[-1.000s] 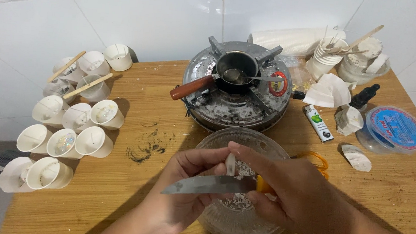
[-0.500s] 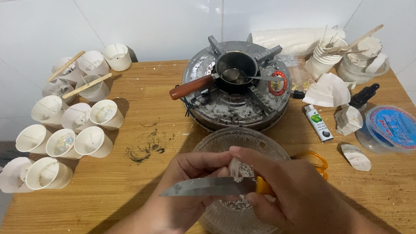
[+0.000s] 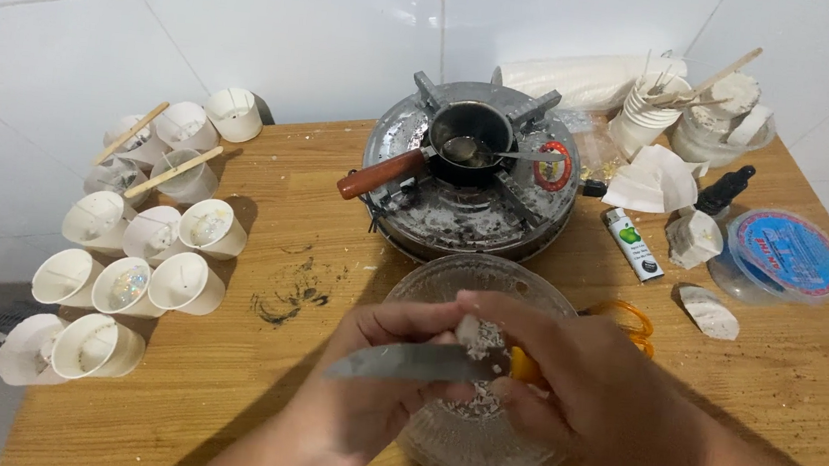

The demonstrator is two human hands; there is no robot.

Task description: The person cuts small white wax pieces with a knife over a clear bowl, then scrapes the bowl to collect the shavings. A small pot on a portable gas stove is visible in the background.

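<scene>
Now | L hand [image 3: 376, 390] grip pinching wax lump [image 3: 467, 330] | R hand [image 3: 591, 388] clamps knife [image 3: 413, 362], blade under lump

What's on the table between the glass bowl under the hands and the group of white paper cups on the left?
In the head view, only a dark smudge of scattered bits on the wooden table lies between the glass bowl and the white paper cups.

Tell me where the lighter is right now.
In the head view, the lighter lies on the wooden table, right of the stove, beside the crumpled white paper.
</scene>
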